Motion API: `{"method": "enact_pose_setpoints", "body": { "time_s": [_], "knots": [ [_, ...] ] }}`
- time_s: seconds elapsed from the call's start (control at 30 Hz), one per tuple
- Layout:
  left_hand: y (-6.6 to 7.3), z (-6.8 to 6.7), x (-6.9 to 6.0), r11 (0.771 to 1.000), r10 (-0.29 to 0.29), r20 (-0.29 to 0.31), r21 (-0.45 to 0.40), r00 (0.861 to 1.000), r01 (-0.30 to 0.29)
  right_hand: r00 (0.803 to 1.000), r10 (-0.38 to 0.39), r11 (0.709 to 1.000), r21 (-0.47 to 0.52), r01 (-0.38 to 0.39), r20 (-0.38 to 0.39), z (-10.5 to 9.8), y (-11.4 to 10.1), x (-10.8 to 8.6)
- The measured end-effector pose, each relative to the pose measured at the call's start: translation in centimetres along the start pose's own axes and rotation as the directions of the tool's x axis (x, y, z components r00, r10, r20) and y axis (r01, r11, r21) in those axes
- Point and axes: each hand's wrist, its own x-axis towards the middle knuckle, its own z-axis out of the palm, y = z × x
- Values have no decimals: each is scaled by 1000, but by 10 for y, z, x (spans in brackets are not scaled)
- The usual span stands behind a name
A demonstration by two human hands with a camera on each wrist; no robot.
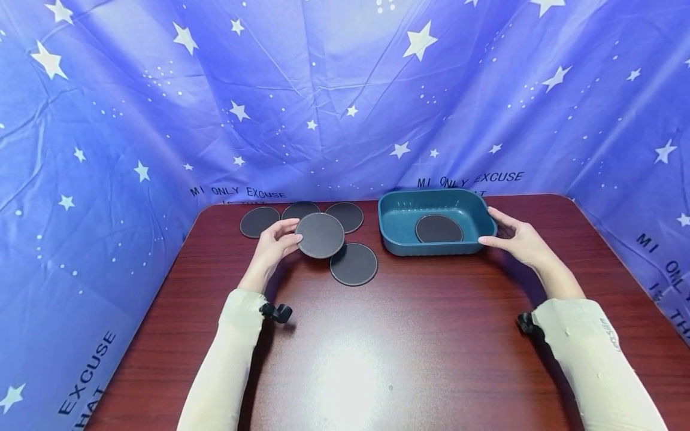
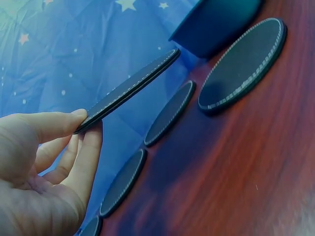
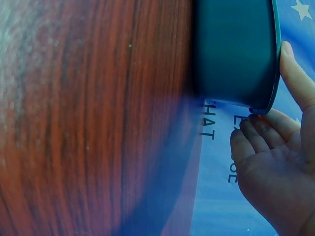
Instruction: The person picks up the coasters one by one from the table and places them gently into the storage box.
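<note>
My left hand (image 1: pixel 272 245) pinches a round black coaster (image 1: pixel 320 235) at its left edge, thumb above and fingers beneath. This coaster (image 2: pixel 130 91) is tilted and raised off the table in the left wrist view. Below it, another coaster (image 1: pixel 354 264) lies flat on the table. My right hand (image 1: pixel 525 242) holds the right end of a teal rectangular bin (image 1: pixel 433 248). In the right wrist view the thumb touches the rim of the bin (image 3: pixel 236 54), and the fingertips meet its end. One coaster (image 1: pixel 439 228) lies inside the bin.
Along the table's back edge lie a left coaster (image 1: pixel 260 222), a partly covered middle coaster (image 1: pixel 300 210) and a right coaster (image 1: pixel 345 216). The reddish-brown wooden table (image 1: pixel 431 335) is enclosed by a blue star-patterned cloth (image 1: pixel 323 90) at the back and sides.
</note>
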Motion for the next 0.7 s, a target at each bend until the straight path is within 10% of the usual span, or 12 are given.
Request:
{"method": "enact_pose_setpoints", "body": {
  "time_s": [0.7],
  "knots": [
    [19,47,16,998,64,61,-18,996,-63,999,-43,999,-4,43,-24,2,-3,-3]
  ]
}}
